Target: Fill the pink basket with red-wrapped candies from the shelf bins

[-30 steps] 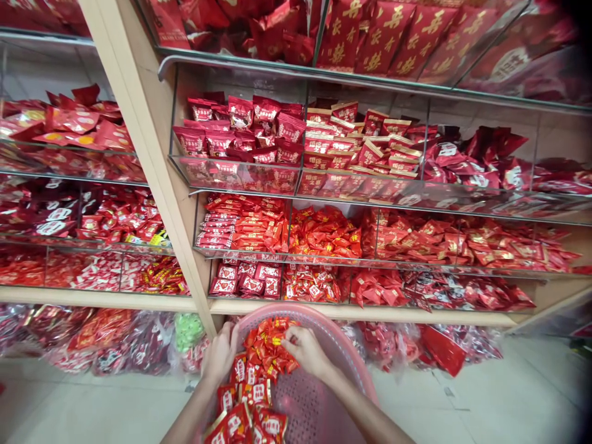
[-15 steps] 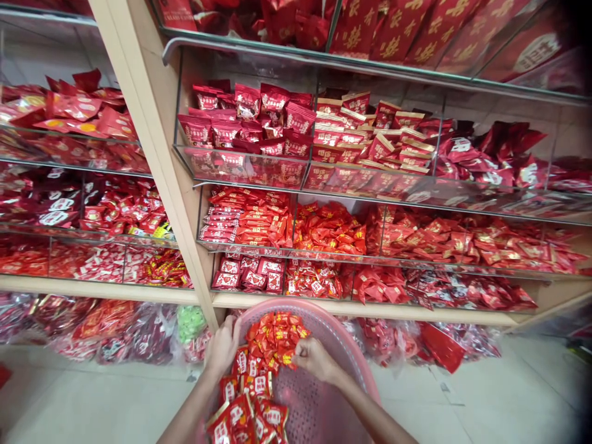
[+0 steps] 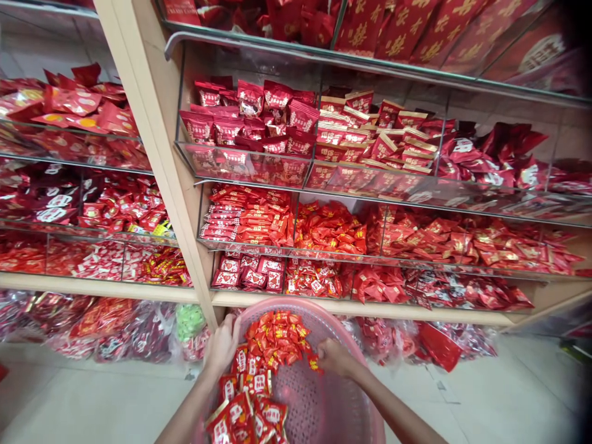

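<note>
A pink perforated basket sits low in front of me, with a heap of small red candy packets in its far left part and larger red packets near me. My left hand curls over the basket's left rim. My right hand rests inside the basket to the right of the heap, fingers closed in a pinch on a small red candy packet.
Beige shelving with clear acrylic bins full of red wrapped sweets fills the view ahead. Clear bags of sweets and a green bag lie on the pale tiled floor under the lowest shelf.
My right hand has drawn back from the top of the candy heap toward the right, closing into a pinch. The left hand has stayed on the rim.
</note>
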Motion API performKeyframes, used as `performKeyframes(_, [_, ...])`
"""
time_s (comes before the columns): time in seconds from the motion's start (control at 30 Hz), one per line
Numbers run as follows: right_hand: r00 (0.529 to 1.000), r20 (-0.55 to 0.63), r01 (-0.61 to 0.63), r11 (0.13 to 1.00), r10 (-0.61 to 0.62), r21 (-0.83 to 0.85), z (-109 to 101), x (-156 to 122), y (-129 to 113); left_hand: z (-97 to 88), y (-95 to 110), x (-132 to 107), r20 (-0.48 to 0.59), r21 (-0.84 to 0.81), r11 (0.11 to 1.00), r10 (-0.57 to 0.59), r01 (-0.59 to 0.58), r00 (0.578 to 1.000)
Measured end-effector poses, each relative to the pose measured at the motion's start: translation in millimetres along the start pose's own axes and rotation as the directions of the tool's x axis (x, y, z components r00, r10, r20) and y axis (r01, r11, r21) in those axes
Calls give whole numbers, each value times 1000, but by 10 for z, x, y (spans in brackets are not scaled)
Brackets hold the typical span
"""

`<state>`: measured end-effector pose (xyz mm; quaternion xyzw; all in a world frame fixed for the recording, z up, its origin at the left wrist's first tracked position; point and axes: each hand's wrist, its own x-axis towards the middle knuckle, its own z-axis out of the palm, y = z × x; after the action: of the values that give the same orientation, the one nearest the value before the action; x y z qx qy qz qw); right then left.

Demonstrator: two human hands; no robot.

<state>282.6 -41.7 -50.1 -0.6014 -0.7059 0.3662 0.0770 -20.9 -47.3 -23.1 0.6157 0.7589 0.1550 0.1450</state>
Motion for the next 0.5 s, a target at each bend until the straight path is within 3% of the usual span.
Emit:
performKeyframes(0.07, [995,-102,-23,994,12,-107,-41,-1,36,0,0,-1,-3,-2,1000,3,-3,1000])
performKeyframes(0.13, [991,-132,-42,990,23,-137,-30,9,66,-1,-1,0,0,-3,1000,5,-5,1000])
performKeyframes(0.2, [995,-78,-63,997,59,-53,2,14,83,-3,-4,1,8,-7,1000,6,-6,1000])
performKeyframes(0.27, [992,52,-123,986,117,115,27,9,84,-6,-4,1,15,-12,1000,5,-5,1000])
performKeyframes(0.37, [956,234,-250,908,177,336,31,-4,62,-12,0,-2,24,-22,1000,-1,1,1000])
performKeyframes(0.5, [918,252,-387,830,306,401,40,3,36,-20,12,-7,28,-33,999,-19,20,999])
